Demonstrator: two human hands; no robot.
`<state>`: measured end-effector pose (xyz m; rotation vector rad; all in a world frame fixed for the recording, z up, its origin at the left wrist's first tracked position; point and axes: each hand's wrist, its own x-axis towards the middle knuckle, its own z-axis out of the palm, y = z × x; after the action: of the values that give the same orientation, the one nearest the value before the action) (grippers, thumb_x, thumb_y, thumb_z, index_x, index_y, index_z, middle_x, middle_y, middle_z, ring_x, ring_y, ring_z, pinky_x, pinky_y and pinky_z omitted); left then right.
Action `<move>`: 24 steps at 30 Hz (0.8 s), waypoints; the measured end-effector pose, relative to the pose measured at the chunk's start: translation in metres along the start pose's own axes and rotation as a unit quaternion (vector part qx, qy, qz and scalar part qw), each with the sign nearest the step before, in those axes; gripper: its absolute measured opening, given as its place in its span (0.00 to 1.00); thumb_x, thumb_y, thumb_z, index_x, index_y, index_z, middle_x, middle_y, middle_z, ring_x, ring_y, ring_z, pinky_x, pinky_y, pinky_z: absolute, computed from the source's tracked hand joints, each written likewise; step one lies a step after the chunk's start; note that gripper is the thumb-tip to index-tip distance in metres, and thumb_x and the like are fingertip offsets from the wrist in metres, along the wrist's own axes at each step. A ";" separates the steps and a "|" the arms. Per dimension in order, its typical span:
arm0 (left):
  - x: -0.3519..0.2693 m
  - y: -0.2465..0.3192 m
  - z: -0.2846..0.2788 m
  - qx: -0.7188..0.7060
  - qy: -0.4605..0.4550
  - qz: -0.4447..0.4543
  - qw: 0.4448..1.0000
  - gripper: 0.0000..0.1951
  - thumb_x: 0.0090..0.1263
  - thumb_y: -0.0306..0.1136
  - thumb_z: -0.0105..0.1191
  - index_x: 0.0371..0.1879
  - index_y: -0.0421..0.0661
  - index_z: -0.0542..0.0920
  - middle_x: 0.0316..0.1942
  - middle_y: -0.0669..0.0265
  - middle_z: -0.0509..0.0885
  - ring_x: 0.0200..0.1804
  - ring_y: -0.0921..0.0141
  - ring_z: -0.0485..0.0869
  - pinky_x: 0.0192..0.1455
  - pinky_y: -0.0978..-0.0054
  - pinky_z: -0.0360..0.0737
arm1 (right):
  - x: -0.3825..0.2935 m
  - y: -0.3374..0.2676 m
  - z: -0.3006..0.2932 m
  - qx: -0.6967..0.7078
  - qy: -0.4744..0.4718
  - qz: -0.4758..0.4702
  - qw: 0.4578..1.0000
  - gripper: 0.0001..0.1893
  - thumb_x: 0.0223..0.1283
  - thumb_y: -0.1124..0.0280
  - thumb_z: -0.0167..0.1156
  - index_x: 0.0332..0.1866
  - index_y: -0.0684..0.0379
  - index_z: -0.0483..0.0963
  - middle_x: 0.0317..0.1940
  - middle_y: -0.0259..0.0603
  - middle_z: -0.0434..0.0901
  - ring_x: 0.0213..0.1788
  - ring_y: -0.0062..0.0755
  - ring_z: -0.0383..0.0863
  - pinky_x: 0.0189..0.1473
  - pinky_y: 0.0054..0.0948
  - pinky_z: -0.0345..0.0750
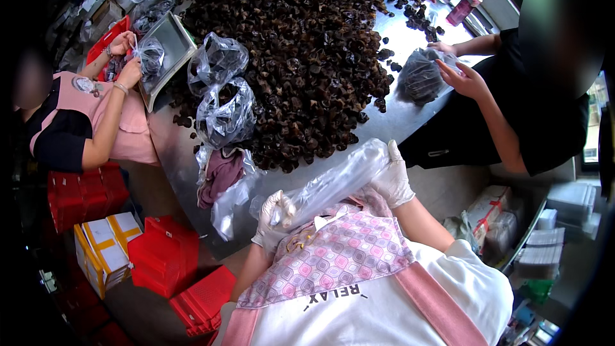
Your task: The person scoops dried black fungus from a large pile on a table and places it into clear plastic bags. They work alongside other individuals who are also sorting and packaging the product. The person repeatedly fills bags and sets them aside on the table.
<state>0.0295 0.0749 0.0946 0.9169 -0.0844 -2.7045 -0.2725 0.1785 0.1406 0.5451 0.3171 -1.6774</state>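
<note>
A long clear plastic bag (336,178) stretches between my two gloved hands at the near edge of the metal table (173,154). My left hand (274,217) is closed around its lower left end, fingers curled. At the other end, my right hand (395,180) grips the bag with the thumb pointing up; part of its fingers is hidden behind the plastic. Beyond the bag rises a big heap of dark brown wood ear mushrooms (298,67). Left of the heap stand two open clear bags, an upper bag (218,60) and a lower bag (226,113).
A purple cloth (221,175) and loose plastic lie left of my hands. At right, a co-worker's hands (463,79) hold a filled bag (423,77). At left, another person's hands (129,60) hold a bag neck beside a tray (170,53). Red crates (166,254) stand below left.
</note>
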 end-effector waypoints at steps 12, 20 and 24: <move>0.069 0.012 -0.092 -0.004 -0.043 0.092 0.995 0.27 0.69 0.46 0.44 0.66 0.49 0.65 0.66 0.55 0.66 0.61 0.57 0.72 0.65 0.66 0.69 | 0.039 0.004 -0.069 -0.359 0.128 0.082 0.921 0.37 0.62 0.52 0.57 0.68 0.64 0.51 0.66 0.53 0.61 0.64 0.50 0.65 0.64 0.46 0.65; 0.168 0.009 -0.021 0.179 0.211 0.146 0.950 0.36 0.67 0.67 0.39 0.63 0.50 0.67 0.51 0.69 0.76 0.47 0.73 0.77 0.45 0.75 0.77 | 0.118 -0.037 -0.051 -0.533 0.153 -0.237 0.797 0.25 0.61 0.72 0.57 0.63 0.56 0.59 0.51 0.39 0.73 0.53 0.29 0.74 0.54 0.31 0.73; 0.170 0.029 0.026 0.158 0.168 0.129 0.964 0.35 0.66 0.67 0.40 0.58 0.48 0.71 0.45 0.69 0.79 0.39 0.75 0.79 0.36 0.77 0.80 | 0.182 -0.058 -0.036 -0.658 0.115 -0.352 0.656 0.25 0.56 0.68 0.65 0.58 0.60 0.66 0.45 0.39 0.76 0.49 0.30 0.74 0.52 0.30 0.72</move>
<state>-0.1083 -0.0024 0.0197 1.3399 -0.5370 -2.2973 -0.3423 0.0522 0.0098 -0.5872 1.9365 -1.5478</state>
